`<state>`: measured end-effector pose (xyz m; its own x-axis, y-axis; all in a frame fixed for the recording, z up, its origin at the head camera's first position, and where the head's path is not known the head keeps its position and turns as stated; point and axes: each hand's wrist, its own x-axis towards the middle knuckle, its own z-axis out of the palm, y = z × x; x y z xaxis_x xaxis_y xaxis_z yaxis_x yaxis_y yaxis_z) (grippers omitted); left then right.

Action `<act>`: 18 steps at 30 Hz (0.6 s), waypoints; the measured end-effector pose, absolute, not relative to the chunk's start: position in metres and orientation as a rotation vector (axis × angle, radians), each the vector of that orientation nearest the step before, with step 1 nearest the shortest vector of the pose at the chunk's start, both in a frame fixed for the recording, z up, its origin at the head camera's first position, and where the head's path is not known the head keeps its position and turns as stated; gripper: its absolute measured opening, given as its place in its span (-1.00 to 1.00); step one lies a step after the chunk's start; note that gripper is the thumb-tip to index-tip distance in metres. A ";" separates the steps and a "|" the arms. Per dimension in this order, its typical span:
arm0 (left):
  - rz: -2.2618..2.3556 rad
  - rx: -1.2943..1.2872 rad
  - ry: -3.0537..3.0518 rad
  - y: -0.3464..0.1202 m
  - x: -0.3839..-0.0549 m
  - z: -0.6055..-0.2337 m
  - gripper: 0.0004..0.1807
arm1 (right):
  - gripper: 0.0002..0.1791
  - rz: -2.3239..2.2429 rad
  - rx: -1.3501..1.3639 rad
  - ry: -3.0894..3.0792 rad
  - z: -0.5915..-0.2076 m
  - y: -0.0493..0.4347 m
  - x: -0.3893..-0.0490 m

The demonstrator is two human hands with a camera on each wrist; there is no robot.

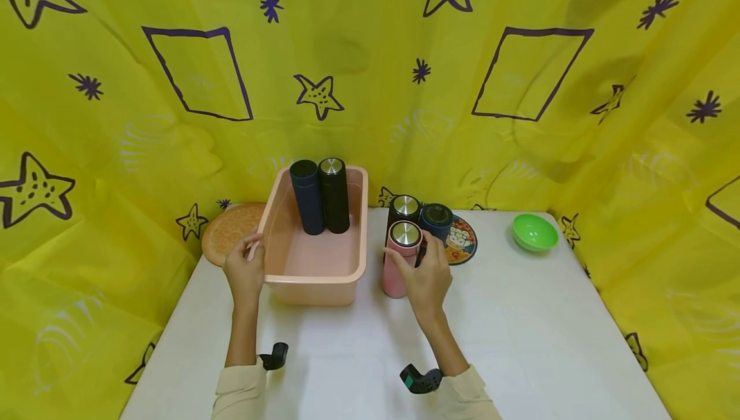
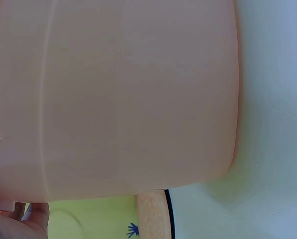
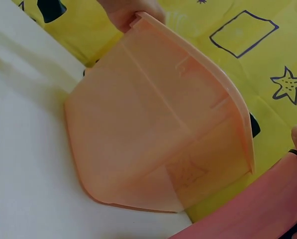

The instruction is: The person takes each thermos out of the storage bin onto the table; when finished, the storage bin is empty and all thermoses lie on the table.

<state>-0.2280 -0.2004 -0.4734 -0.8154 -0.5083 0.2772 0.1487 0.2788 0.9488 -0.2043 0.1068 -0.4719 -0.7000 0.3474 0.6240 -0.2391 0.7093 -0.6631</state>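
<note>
2 hands: fingers (image 1: 424, 259) grip pink flask (image 1: 399, 259).

Two flasks (image 1: 419, 214) crowd behind the pink flask (image 1: 399, 259); tub (image 1: 315, 288) blocks left.

Both forearms reach up from the bottom edge of the head view, cream sleeves at the wrists. Left hand (image 1: 245, 269), left of centre: fingers curled, thumb raised, gripping. Right hand (image 1: 426, 277), just right of centre: fingers curled, clasping.
</note>
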 end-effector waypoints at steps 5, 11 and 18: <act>-1.595 0.318 -1.996 -0.200 -0.228 -0.474 -0.79 | -0.14 0.919 -0.098 -2.119 -0.472 0.107 -0.204; -1.593 0.319 -1.998 -0.200 -0.228 -0.475 -0.79 | -0.12 0.948 -0.102 -2.119 -0.469 0.108 -0.202; -1.585 0.317 -2.001 -0.200 -0.228 -0.474 -0.80 | -0.10 0.997 -0.117 -2.139 -0.466 0.107 -0.198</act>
